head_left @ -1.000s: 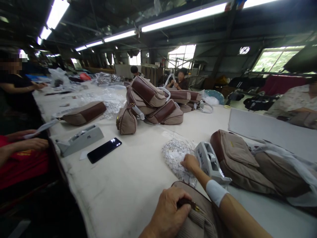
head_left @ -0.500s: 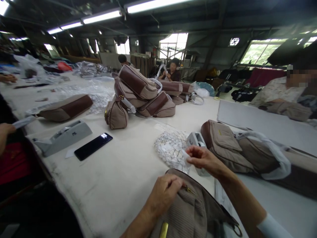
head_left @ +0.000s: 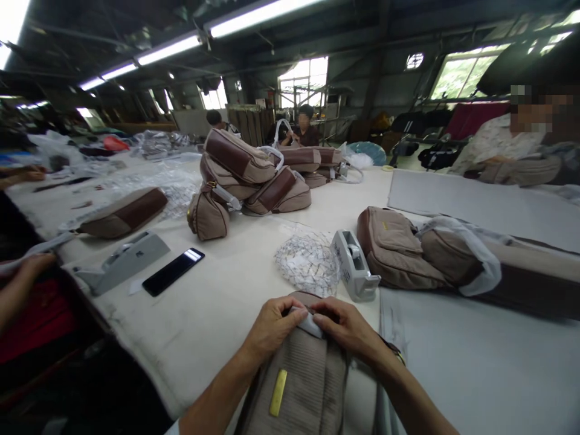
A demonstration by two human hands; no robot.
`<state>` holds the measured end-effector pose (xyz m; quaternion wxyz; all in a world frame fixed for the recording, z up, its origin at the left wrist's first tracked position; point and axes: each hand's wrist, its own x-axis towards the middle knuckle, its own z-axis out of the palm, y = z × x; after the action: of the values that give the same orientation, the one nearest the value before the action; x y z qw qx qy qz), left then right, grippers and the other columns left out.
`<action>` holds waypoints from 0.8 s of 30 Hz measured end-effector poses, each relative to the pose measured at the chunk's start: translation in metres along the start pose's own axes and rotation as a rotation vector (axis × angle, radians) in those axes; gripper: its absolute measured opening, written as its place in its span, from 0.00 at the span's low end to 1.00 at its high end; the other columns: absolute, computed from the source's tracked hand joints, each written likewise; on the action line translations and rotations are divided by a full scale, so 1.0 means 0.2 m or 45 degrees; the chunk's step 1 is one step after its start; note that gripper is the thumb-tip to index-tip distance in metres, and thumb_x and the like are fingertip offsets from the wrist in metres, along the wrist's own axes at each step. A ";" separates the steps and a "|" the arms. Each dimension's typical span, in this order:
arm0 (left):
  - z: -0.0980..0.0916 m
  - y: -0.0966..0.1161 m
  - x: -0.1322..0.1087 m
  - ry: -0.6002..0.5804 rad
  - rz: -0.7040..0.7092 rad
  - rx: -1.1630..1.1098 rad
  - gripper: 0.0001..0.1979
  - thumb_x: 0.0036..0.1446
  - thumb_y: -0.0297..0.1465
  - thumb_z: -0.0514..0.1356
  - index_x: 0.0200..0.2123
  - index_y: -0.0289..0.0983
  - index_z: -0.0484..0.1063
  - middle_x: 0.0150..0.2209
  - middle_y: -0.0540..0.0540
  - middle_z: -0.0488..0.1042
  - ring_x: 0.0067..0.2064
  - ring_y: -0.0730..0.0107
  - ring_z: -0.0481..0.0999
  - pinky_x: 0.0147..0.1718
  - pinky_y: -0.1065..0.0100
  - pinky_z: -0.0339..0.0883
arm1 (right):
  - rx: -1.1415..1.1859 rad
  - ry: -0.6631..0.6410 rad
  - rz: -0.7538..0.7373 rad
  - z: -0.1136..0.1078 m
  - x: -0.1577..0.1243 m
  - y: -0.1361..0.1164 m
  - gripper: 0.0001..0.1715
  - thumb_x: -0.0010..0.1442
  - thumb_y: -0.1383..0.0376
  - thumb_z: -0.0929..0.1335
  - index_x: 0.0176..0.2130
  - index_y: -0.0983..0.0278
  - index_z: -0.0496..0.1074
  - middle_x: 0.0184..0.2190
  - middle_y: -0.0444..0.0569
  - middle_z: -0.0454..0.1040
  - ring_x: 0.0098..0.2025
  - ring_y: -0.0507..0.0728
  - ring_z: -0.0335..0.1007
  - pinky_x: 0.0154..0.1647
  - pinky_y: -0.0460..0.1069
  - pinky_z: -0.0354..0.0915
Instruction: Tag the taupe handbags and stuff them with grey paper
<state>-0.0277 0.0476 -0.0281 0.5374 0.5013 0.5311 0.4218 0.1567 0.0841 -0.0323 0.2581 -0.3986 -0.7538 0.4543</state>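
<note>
Bright tube lights (head_left: pixel 263 16) over a long white tabletop (head_left: pixel 217 302); brown ribbed-fabric bag (head_left: pixel 308 380) sits toward its near edge. Left hand (head_left: pixel 272 326) and right hand (head_left: pixel 347 326) both pinch a thin white strip (head_left: pixel 310 326) there. Imo uneven finger pressure could crease it.

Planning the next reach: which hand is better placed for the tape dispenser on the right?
Probably the right hand: it is nearer that tape dispenser, with the left hand farther off. Both, though, hold the white strip at the bag.
</note>
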 end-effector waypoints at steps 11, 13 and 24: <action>-0.18 -0.14 -0.05 0.337 -0.089 -0.347 0.18 0.45 0.43 0.65 0.23 0.32 0.71 0.21 0.49 0.69 0.25 0.76 0.64 0.25 0.74 0.58 | 0.154 0.173 0.166 0.09 -0.03 0.06 0.11 0.54 0.60 0.66 0.32 0.66 0.72 0.26 0.45 0.70 0.30 0.54 0.63 0.30 0.46 0.57; -0.18 -0.16 -0.05 0.355 -0.071 -0.302 0.18 0.46 0.43 0.64 0.22 0.32 0.71 0.21 0.50 0.69 0.25 0.77 0.63 0.25 0.74 0.57 | 0.193 0.188 0.175 0.09 -0.03 0.07 0.11 0.54 0.59 0.66 0.31 0.65 0.72 0.26 0.45 0.70 0.30 0.54 0.63 0.31 0.46 0.57; -0.16 -0.11 -0.05 0.327 0.030 -0.019 0.14 0.48 0.40 0.63 0.25 0.33 0.75 0.21 0.52 0.67 0.27 0.75 0.62 0.28 0.74 0.57 | 0.325 0.185 0.167 0.11 0.01 0.07 0.11 0.52 0.60 0.67 0.29 0.67 0.73 0.24 0.45 0.71 0.29 0.53 0.64 0.30 0.45 0.58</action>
<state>-0.0629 0.0388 -0.0454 0.4637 0.4453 0.5866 0.4925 0.1439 0.0792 -0.0538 0.3303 -0.4428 -0.6416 0.5322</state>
